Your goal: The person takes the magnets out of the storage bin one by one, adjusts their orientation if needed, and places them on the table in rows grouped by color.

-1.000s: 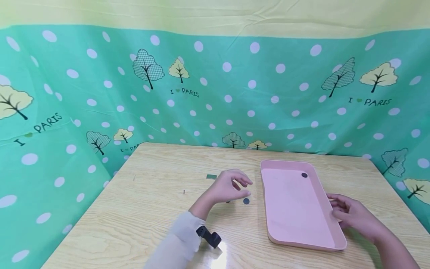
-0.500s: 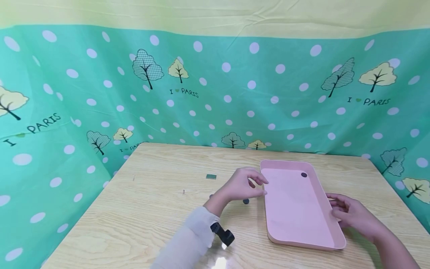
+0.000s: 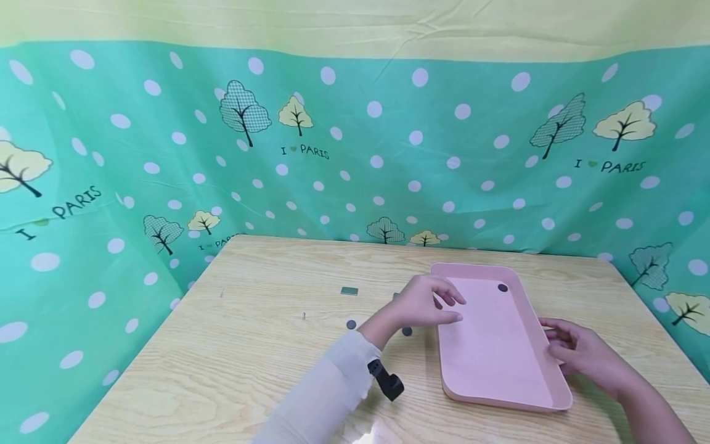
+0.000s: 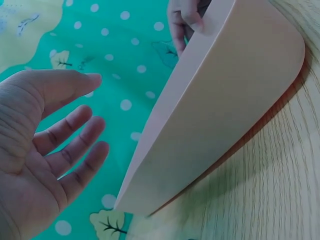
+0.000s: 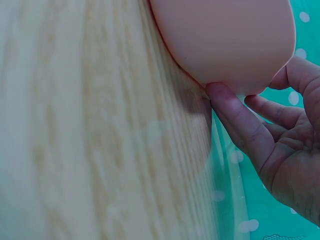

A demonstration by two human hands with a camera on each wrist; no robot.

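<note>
My left hand (image 3: 424, 302) hovers over the left rim of a shallow pink tray (image 3: 493, 357), fingers loosely bent and apart. In the left wrist view the left hand (image 4: 60, 135) shows nothing between thumb and fingers. My right hand (image 3: 582, 357) holds the tray's right wall. The right wrist view shows the fingers (image 5: 240, 120) against that wall's outer side and rim. A small dark round disc (image 3: 502, 288) lies inside the tray near its far right corner.
On the wooden table (image 3: 222, 370) left of the tray lie two dark discs, one disc (image 3: 407, 331) near the left forearm and another disc (image 3: 351, 324) farther left. A flat green rectangle (image 3: 349, 291) and a tiny reddish bit (image 3: 304, 316) lie beyond. A patterned curtain (image 3: 333, 154) hangs behind.
My left hand has moved right, from above the table to over the tray's left rim, uncovering a disc on the table. The right hand and the tray have not moved.
</note>
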